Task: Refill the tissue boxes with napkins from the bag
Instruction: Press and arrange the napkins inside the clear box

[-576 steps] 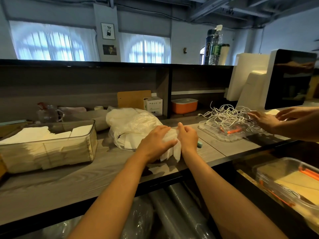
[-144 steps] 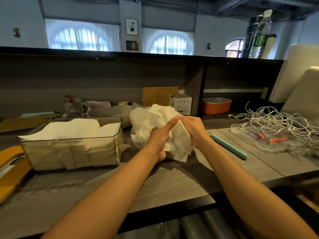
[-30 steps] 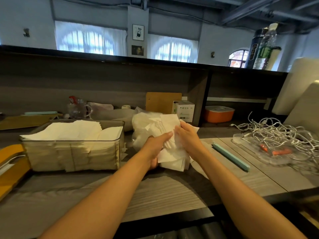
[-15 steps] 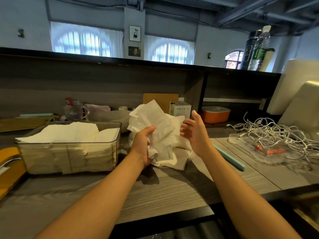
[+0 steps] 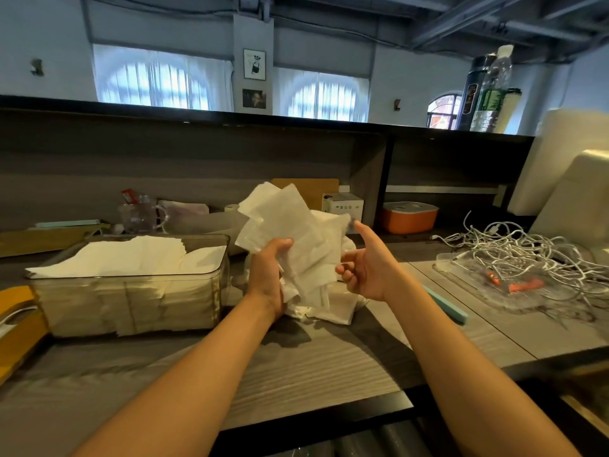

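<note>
My left hand (image 5: 268, 275) grips a loose bunch of white napkins (image 5: 290, 225), lifted above the counter and fanned upward. Just right of the bunch, my right hand (image 5: 364, 270) hovers with its fingers apart and holds nothing. Under the napkins the clear plastic bag (image 5: 324, 306) lies flattened on the counter, mostly hidden. To the left stands the clear tissue box (image 5: 131, 301), piled with white napkins up to its rim.
A light blue strip (image 5: 446, 305) lies on the counter right of my hands. A clear tray of tangled white cables (image 5: 520, 262) is further right. An orange container (image 5: 410, 217), a small white box (image 5: 344, 206) and a glass mug (image 5: 140, 214) stand at the back. A yellow object (image 5: 16, 321) is at far left.
My right hand has let go of the napkins and drawn slightly to the right. My left hand has raised the bunch higher out of the bag.
</note>
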{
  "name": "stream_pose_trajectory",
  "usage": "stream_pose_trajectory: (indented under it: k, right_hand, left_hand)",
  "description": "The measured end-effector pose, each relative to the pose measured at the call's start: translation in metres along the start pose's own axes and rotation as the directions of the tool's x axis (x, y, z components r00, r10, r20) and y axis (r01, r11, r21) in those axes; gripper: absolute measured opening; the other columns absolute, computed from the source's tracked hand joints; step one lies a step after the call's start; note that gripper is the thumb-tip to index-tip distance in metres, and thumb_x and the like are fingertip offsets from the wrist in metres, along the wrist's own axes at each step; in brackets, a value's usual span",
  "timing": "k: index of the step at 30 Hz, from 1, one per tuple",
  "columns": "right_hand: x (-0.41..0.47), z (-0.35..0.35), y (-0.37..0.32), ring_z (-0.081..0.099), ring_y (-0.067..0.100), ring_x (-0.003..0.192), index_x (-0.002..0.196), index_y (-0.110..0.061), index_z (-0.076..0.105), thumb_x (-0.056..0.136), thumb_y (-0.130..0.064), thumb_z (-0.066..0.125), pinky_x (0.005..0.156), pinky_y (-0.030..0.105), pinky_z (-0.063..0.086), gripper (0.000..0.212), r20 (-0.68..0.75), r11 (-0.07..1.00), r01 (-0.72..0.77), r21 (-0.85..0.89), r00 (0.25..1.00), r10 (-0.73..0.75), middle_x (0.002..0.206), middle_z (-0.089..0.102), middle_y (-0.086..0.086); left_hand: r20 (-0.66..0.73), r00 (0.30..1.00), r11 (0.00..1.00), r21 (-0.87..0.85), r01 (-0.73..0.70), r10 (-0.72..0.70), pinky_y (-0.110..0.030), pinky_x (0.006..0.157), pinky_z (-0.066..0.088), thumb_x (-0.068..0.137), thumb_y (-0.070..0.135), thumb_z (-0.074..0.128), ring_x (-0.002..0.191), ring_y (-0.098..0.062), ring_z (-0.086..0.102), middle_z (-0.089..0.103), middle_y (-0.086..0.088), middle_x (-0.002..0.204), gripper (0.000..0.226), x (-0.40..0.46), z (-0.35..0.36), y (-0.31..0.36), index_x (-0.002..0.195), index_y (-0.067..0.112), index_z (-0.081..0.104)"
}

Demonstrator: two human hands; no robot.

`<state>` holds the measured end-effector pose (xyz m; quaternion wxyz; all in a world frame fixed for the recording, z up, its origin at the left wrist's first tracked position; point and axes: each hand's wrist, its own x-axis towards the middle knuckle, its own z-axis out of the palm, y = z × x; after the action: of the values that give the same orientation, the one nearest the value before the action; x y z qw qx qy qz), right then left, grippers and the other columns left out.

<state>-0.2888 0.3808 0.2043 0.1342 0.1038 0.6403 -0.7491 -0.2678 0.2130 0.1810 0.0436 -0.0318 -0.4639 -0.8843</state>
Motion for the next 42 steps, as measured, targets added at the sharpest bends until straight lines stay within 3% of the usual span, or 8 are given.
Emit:
stream_pose_trajectory:
  k: [4,9,16,21,29,33,37,42]
  right_hand:
    - [0.000,0.000,0.000,0.051,0.015,0.056,0.083,-0.004,0.065,0.089,-0.078,0.021,0.054,0.023,0.038,0.086,0.068,0.999,0.035,-0.017,0.997,-0.034,0.068,0.061,0.009]
    - [0.002,0.007,0.000,0.064,0.026,0.105,0.115,-0.020,0.062,0.094,-0.064,0.041,0.082,0.039,0.052,0.053,0.063,0.956,0.257,0.143,0.962,-0.267,0.113,0.069,0.005]
    - [-0.001,0.004,-0.005,0.062,0.029,0.109,0.102,-0.028,0.058,0.096,-0.035,0.059,0.094,0.050,0.054,0.009,-0.234,0.823,0.514,0.240,0.854,-0.465,0.119,0.062,0.009]
    - [-0.006,0.001,-0.009,0.064,0.022,0.105,0.106,-0.028,0.055,0.099,-0.028,0.054,0.080,0.035,0.058,0.006,-0.331,0.676,0.614,0.408,0.789,-0.517,0.118,0.062,0.007]
    - [-0.016,-0.004,-0.013,0.070,0.015,0.082,0.117,-0.019,0.061,0.101,-0.041,0.046,0.073,0.039,0.061,0.031,-0.124,0.670,0.559,0.489,0.805,-0.580,0.089,0.068,0.002]
    - [-0.021,0.002,-0.013,0.069,0.015,0.082,0.110,-0.021,0.062,0.100,-0.037,0.050,0.066,0.030,0.058,0.022,-0.068,0.743,0.573,0.344,0.805,-0.590,0.092,0.070,0.003]
    - [-0.010,0.017,-0.002,0.061,0.016,0.084,0.088,-0.017,0.065,0.101,-0.030,0.052,0.064,0.019,0.049,0.022,-0.102,0.726,0.660,-0.193,0.722,-0.684,0.090,0.063,0.001]
    - [-0.010,0.012,-0.004,0.062,0.023,0.089,0.087,-0.015,0.069,0.099,-0.025,0.055,0.080,0.034,0.053,0.020,-0.158,0.671,0.738,-0.068,0.656,-0.738,0.087,0.065,0.004]
  left_hand:
    - [-0.057,0.998,1.000,-0.016,-0.015,0.014,-0.044,0.078,0.057,0.093,0.026,0.058,0.105,-0.029,0.064,0.064,-0.009,0.118,0.039,0.000,-0.002,0.003,0.131,0.023,0.056]
    - [0.011,0.999,0.988,0.152,0.038,-0.041,-0.039,0.073,0.056,0.094,0.017,0.056,0.092,-0.025,0.066,0.068,-0.007,0.101,0.021,-0.005,0.004,0.001,0.115,0.018,0.062]
    - [0.028,0.964,0.950,0.179,0.256,-0.265,-0.038,0.070,0.053,0.094,0.022,0.056,0.086,-0.027,0.064,0.066,-0.009,0.095,0.011,-0.008,0.007,0.002,0.104,0.022,0.061]
    - [-0.015,0.938,0.932,0.114,0.345,-0.346,-0.042,0.075,0.052,0.094,0.027,0.057,0.083,-0.030,0.063,0.066,-0.012,0.092,0.009,-0.005,0.003,0.003,0.096,0.019,0.060]
    - [-0.133,0.938,0.913,0.222,0.342,-0.319,-0.042,0.078,0.054,0.095,0.033,0.059,0.096,-0.032,0.063,0.064,-0.013,0.110,0.029,0.003,0.003,-0.001,0.121,0.019,0.057]
    - [-0.073,0.944,0.902,0.277,0.330,-0.322,-0.041,0.081,0.054,0.096,0.031,0.058,0.094,-0.029,0.061,0.063,-0.011,0.106,0.030,0.001,0.007,-0.003,0.121,0.014,0.058]
    - [0.026,0.958,0.933,0.235,0.273,-0.287,-0.043,0.087,0.055,0.100,0.038,0.050,0.100,-0.030,0.066,0.070,-0.011,0.109,0.034,-0.001,0.010,-0.007,0.123,0.018,0.063]
    - [0.000,0.938,0.924,0.175,0.340,-0.345,-0.042,0.089,0.052,0.098,0.042,0.052,0.098,-0.030,0.064,0.070,-0.012,0.104,0.031,-0.003,0.008,-0.003,0.110,0.019,0.068]
